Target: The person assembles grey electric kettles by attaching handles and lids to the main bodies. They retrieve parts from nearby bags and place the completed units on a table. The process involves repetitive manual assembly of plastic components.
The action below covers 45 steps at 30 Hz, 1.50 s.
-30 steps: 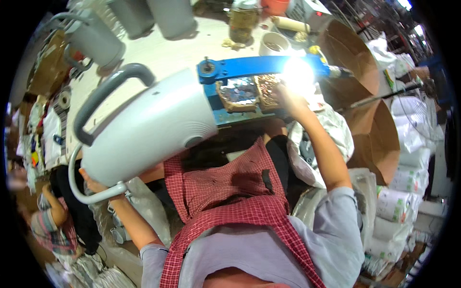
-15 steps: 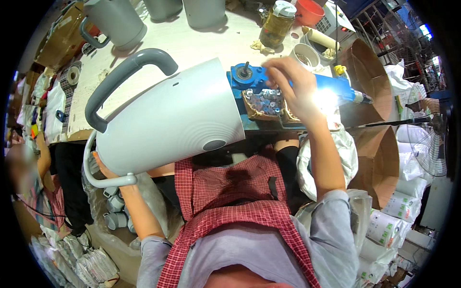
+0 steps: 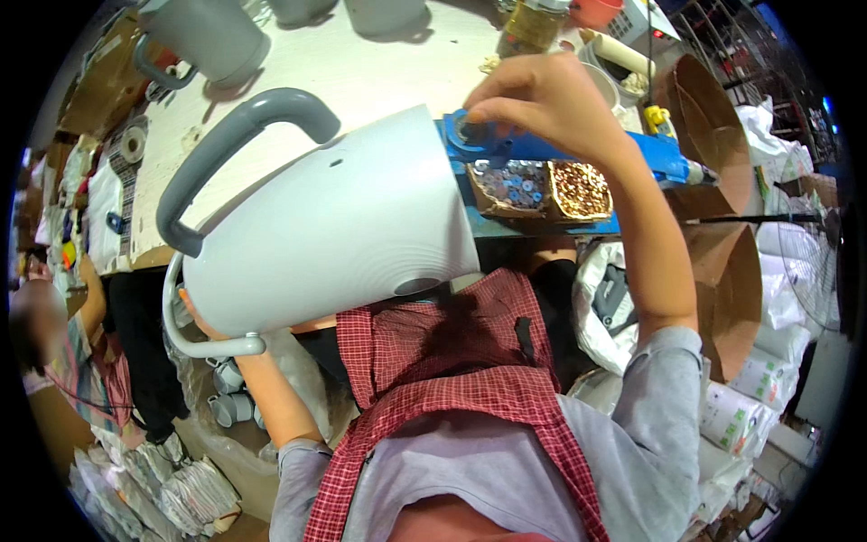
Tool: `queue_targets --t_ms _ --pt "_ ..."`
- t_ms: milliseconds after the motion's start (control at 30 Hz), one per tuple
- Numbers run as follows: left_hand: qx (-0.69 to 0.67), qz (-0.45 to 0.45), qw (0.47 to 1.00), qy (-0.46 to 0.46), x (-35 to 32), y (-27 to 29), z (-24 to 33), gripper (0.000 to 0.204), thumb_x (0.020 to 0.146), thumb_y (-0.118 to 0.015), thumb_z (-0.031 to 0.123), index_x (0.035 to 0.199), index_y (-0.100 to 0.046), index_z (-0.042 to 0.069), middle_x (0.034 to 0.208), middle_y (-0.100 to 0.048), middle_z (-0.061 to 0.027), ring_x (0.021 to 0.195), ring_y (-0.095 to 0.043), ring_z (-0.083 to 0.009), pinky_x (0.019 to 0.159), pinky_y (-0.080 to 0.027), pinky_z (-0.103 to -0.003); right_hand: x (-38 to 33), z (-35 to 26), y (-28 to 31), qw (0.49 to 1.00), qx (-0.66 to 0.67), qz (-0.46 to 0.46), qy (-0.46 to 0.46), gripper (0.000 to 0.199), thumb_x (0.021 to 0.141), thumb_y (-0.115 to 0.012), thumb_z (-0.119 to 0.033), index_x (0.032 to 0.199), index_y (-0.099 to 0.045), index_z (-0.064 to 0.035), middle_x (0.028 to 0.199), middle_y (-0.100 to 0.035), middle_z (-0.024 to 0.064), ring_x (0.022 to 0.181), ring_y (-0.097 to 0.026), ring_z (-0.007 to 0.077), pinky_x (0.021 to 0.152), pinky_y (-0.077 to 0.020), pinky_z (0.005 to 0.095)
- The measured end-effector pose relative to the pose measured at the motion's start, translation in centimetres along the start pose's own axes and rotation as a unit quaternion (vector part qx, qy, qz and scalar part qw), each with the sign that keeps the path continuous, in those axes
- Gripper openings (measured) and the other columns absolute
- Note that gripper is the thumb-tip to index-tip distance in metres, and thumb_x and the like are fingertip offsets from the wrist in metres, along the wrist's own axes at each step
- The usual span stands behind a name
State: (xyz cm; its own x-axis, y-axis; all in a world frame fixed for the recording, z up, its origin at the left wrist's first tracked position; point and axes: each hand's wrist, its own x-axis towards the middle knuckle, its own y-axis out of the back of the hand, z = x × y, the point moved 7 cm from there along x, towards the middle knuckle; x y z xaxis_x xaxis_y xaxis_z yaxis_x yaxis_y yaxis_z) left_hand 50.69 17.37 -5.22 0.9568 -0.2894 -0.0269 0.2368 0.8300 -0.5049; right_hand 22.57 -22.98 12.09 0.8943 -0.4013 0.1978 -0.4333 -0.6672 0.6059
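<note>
A large pale grey jug body (image 3: 334, 230) lies on its side at the table's front edge, its dark grey handle (image 3: 248, 117) on top and a thin pale bail at its left end. My left hand (image 3: 200, 316) supports that end from below; most of its fingers are hidden behind the jug. The jug's wide end rests against a blue metal fixture (image 3: 452, 149). Above the round top of this fixture, my right hand (image 3: 542, 99) pinches thumb and fingertips together. Whatever is between them is too small to make out.
Beside the fixture sit a small box of washers (image 3: 510, 188) and a box of copper-coloured screws (image 3: 580, 190). A blue tool (image 3: 664, 158) with a metal tip lies behind them. Another grey jug (image 3: 208, 45) stands at the back left. Cardboard boxes (image 3: 722, 289) are at the right.
My right hand has moved up from over the small boxes to the fixture's round top, its fingers closing into a pinch. The copper-coloured screws now show. My left hand still supports the jug.
</note>
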Motion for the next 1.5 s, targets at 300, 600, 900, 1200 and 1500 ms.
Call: queue_targets --t_ms 300,600,900,1200,1500 --pt "0.009 -0.048 0.999 -0.005 -0.6 -1.0 0.0 0.045 0.100 -0.036 0.040 0.122 -0.053 0.003 0.117 -0.060 -0.0095 0.101 -0.060 -0.0208 0.088 -0.049 -0.035 0.8 -1.1 -0.4 0.987 -0.150 -0.056 0.014 0.017 0.080 -0.069 -0.019 0.084 -0.071 -0.0026 0.068 -0.068 0.0100 0.060 -0.067 0.0146 0.058 -0.0515 0.0258" --pt "0.084 0.034 0.996 -0.013 -2.6 -0.8 0.6 0.050 0.100 -0.036 0.043 0.122 -0.053 0.001 0.116 -0.061 -0.0114 0.101 -0.061 -0.0225 0.087 -0.050 -0.035 -5.4 3.0 -0.4 0.989 0.024 0.142 -0.043 0.020 0.081 -0.070 -0.017 0.096 -0.069 -0.0031 0.077 -0.068 0.0095 0.067 -0.066 0.0153 0.061 -0.0512 0.0266" --pt "0.075 0.088 0.993 -0.004 -3.5 -2.4 1.6 0.048 0.100 -0.037 0.042 0.118 -0.055 0.001 0.113 -0.061 -0.0115 0.098 -0.061 -0.0211 0.082 -0.052 -0.034 -11.5 11.4 -6.8 0.946 -0.320 0.056 0.003 0.010 0.080 -0.064 -0.016 0.084 -0.069 -0.0079 0.083 -0.064 0.0082 0.079 -0.063 0.0282 0.067 -0.0512 0.0376" --pt "0.077 0.097 0.992 -0.007 -3.7 -1.5 1.6 0.047 0.099 -0.038 0.042 0.114 -0.058 0.002 0.105 -0.065 -0.0099 0.090 -0.064 -0.0197 0.078 -0.053 -0.032 -11.3 5.6 -3.6 0.981 -0.145 0.125 0.000 0.014 0.075 -0.071 -0.005 0.089 -0.069 -0.0048 0.081 -0.066 0.0114 0.072 -0.064 0.0258 0.065 -0.0518 0.0326" --pt "0.089 0.101 0.991 0.003 -2.6 -2.1 1.2 0.049 0.099 -0.038 0.042 0.114 -0.059 0.001 0.107 -0.065 -0.0111 0.094 -0.065 -0.0199 0.079 -0.055 -0.032 -4.9 -3.5 -0.6 0.878 -0.253 0.298 0.278 0.025 0.073 -0.068 0.004 0.097 -0.069 -0.0041 0.090 -0.068 0.0091 0.073 -0.067 0.0228 0.061 -0.0539 0.0288"
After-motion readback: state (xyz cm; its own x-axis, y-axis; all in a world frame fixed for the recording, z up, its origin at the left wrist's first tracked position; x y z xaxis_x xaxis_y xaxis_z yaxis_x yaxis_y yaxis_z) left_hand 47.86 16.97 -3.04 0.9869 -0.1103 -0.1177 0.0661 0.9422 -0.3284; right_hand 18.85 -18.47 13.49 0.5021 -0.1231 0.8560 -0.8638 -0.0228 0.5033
